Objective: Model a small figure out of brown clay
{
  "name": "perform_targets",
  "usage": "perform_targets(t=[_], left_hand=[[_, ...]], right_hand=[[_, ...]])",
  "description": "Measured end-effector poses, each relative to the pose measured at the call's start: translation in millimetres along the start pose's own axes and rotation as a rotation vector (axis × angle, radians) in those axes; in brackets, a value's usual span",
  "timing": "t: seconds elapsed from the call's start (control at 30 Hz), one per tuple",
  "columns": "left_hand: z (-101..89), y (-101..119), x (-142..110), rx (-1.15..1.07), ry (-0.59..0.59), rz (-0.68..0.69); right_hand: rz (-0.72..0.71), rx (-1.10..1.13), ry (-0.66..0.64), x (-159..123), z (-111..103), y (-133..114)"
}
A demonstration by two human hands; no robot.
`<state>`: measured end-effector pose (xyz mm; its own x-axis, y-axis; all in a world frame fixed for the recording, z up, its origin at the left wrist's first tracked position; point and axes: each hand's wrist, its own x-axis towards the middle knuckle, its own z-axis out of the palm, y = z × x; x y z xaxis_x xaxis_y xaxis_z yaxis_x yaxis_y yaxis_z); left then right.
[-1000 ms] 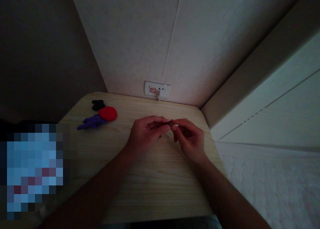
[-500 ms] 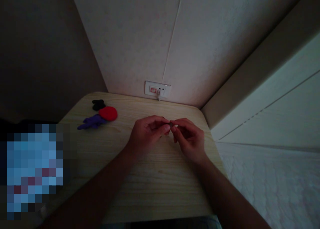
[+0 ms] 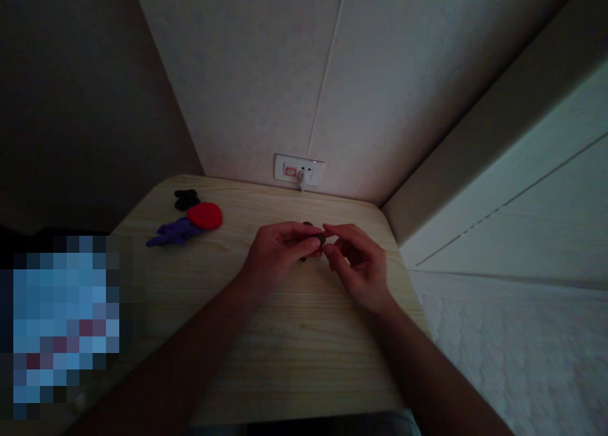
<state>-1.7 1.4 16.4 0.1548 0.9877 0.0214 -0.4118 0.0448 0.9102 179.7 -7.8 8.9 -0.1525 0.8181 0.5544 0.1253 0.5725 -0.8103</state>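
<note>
1. The small dark piece [image 3: 321,239] is partly covered by the left hand [image 3: 278,249], whose thumb and fingers pinch it above the table [image 3: 285,360]; its full shape cannot be made out.
2. The right hand [image 3: 363,268] has its thumb and forefinger narrowly parted at the piece's right side; whether they touch it, I cannot tell.
3. Brown bits [image 3: 308,224] show above and below the left fingers, mostly hidden; whether they join is unclear. A blue patch [image 3: 66,315] at lower left is pixelated, and both forearms are cut off by the frame.
4. Two hands, one red disc [image 3: 205,216], one purple piece [image 3: 175,232], one black shape [image 3: 187,199] and one wall socket plate [image 3: 299,171] are visible.
5. The coloured pieces lie near the table's far left edge, well apart from the hands. Wood grain shows between them, and between the forearms toward the near edge.
</note>
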Motion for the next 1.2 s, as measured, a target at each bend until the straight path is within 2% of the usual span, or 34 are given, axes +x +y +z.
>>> perform_targets(t=[0.37,0.63,0.8,1.03,1.2], left_hand=[[2.3,0.1,0.2,-0.027,-0.074,0.011],[2.4,-0.2,-0.4,0.052,-0.095,0.113],[2.7,-0.5,-0.2,-0.017,-0.154,0.035],[3.1,2.1,0.0,0.003,-0.079,0.056],[3.1,1.7,-0.9,0.009,-0.087,0.046]], right_hand=[[0.007,0.039,0.071,-0.6,0.8,3.4],[0.046,-0.026,0.041,0.3,0.5,1.3],[0.035,-0.012,0.045,-0.1,-0.4,0.2],[0.078,0.005,0.04,-0.3,1.2,-0.4],[0.074,0.03,0.058,1.2,0.7,0.0]])
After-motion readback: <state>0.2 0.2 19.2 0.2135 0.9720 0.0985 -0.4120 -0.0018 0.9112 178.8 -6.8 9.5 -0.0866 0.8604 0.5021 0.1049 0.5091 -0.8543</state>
